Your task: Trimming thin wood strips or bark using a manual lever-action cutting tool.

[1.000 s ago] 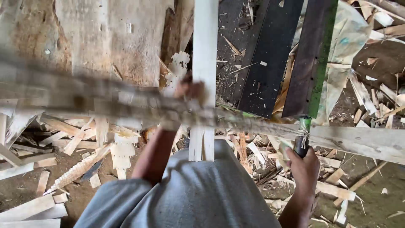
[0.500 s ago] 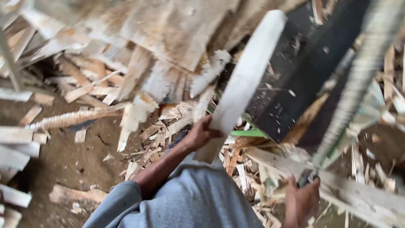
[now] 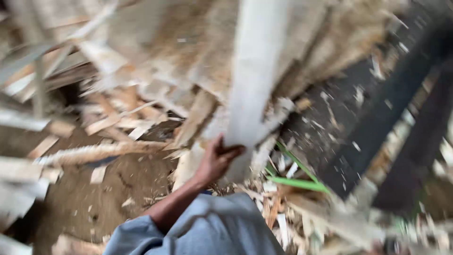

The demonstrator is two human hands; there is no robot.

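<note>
The view is blurred by motion. My left hand (image 3: pixel 218 159) is shut on the lower end of a long pale wooden slat (image 3: pixel 255 71), which stands almost upright and runs out of the top of the view. Behind the slat lies a big rough chopping block (image 3: pixel 184 42) with splintered edges. My grey sleeve (image 3: pixel 207 229) fills the bottom centre. My right hand and the long blade it held earlier are out of the view at the bottom right.
Wood offcuts and shavings (image 3: pixel 113 123) cover the dirt floor (image 3: pixel 127 184). A twisted pale stick (image 3: pixel 94 152) lies at the left. Two dark planks (image 3: pixel 382 123) lean at the right, with a green strip (image 3: pixel 297 183) near their foot.
The view has swung left and down. The slat in my left hand has tipped from leaning right to nearly upright. My right hand and the blade have dropped out of the view.
</note>
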